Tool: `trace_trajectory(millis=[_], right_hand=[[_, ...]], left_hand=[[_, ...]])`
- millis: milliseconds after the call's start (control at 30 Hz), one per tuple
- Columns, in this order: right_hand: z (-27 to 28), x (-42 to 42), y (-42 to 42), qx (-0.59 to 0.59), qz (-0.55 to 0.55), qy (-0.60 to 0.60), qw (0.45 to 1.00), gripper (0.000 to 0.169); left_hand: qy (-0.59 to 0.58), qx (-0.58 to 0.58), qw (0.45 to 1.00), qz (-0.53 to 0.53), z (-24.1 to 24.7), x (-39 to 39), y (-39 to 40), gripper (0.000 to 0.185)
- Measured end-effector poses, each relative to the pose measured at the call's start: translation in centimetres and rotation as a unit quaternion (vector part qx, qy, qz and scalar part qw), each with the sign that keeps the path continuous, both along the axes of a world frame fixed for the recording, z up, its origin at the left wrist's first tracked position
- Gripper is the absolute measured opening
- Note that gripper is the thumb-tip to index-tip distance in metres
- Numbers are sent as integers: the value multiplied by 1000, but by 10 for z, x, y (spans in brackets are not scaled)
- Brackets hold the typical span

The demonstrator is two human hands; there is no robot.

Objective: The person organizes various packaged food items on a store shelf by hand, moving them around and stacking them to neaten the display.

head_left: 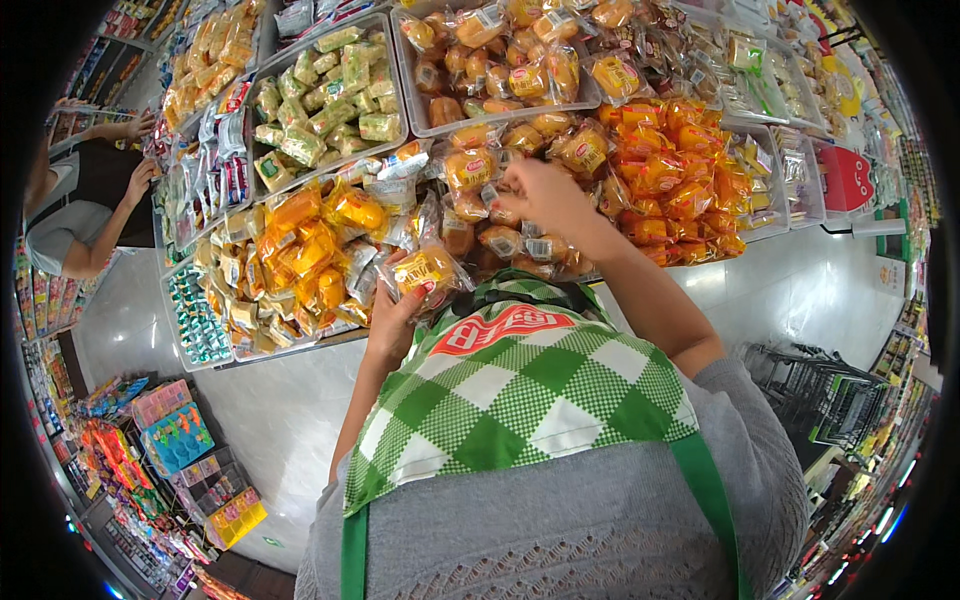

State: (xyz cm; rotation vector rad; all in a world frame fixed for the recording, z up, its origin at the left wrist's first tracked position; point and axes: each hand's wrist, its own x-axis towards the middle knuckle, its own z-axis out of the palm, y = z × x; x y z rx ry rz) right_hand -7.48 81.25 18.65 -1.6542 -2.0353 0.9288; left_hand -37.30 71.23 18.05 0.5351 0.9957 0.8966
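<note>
My left hand (393, 313) grips a clear-wrapped bread roll (429, 276) with a yellow label, close to the green checked apron. Farther forward and to the right, my right hand (546, 196) is over a heap of wrapped rolls (501, 241); its fingers are bent and blurred, so whether they hold anything does not show. Orange-wrapped cakes (667, 187) are piled to the right of that hand. Yellow-orange packets (311, 240) lie to the left, among smaller wrapped pieces. A clear bin of brown rolls (491, 124) stands beyond the heap.
A bin of green-wrapped snacks (330, 97) stands at the front left. Another person (97, 187) in a dark apron is at the display's left side. Behind me on the right is a shopping cart (825, 397); a snack rack (176, 442) stands at the lower left.
</note>
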Motion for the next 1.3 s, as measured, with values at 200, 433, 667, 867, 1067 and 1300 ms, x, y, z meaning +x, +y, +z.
trace_trajectory(millis=[200,433,667,867,1067,1300], right_hand=[[-40,-7,-5,44,-6,-6,999,40],[20,26,-11,33,-106,155,982,35],[27,38,-17,234,-60,-42,970,46],[3,37,-23,222,-24,-50,973,52],[-27,45,-4,106,57,-115,986,41],[22,37,-2,189,124,-87,970,27]], left_hand=[[-12,-1,1000,-8,-2,1,9,75],[2,4,1000,-15,-1,-6,1,75],[-11,-11,1000,-13,-6,-3,5,72],[-18,11,999,-26,1,-4,5,73],[3,-5,999,-36,-1,4,2,74],[-6,2,1000,-27,3,8,-1,72]])
